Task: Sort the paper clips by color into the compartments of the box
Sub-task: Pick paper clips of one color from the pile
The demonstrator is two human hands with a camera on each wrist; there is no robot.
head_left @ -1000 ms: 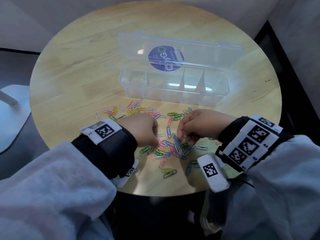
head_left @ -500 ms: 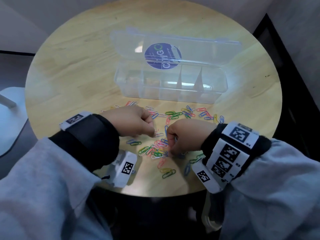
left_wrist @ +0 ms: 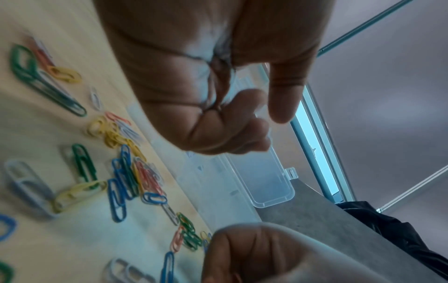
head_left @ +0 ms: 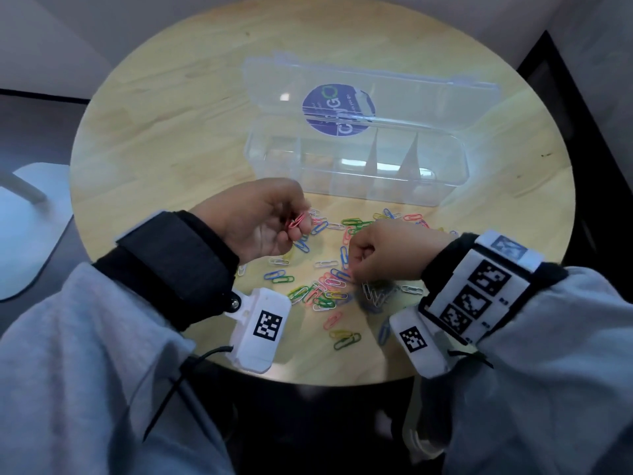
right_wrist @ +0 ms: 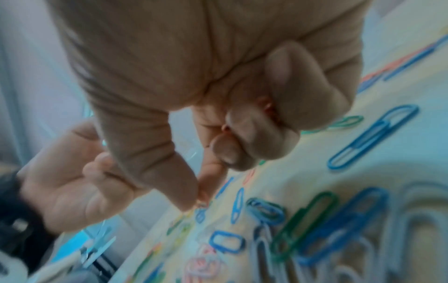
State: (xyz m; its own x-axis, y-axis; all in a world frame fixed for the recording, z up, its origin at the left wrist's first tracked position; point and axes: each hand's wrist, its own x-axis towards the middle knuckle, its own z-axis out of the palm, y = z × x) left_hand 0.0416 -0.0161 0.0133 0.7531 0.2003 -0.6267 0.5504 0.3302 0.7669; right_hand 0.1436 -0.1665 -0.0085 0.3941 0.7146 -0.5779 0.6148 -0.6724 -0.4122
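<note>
Nearest you, your right hand [head_left: 387,252] sits low over the thick of the paper clips [head_left: 329,289] on the worktop [head_left: 164,138], its fingers curled tight into a fist; the right wrist view shows a glimpse of pink-red tucked between those fingers, so you seem to be holding at least 1 clip there, though how many cannot be told. Just beyond it and to the left, your left hand [head_left: 260,217] is lifted off the worktop and pinches a pink clip [head_left: 297,221] between thumb and fingertips, with the clip's long axis slanting up and away toward the far right. Loose clips in blue, green, yellow, white and pink lie scattered between and around both hands, densest just below your right fist. Farther off stands the clear box [head_left: 356,186], its lid [head_left: 370,94] thrown open and leaning back, its long side running left to right across your front, and every compartment that shows looks empty, so the sorting has barely begun. The relation that matters: the box lies straight ahead and slightly right of the pinched pink clip, and your left hand is nearer its left-end compartments, while your right hand is closer to the middle ones. Judging from this, carry the pink clip forward over the near wall and keep its axis along the compartment so it drops in flat.
</note>
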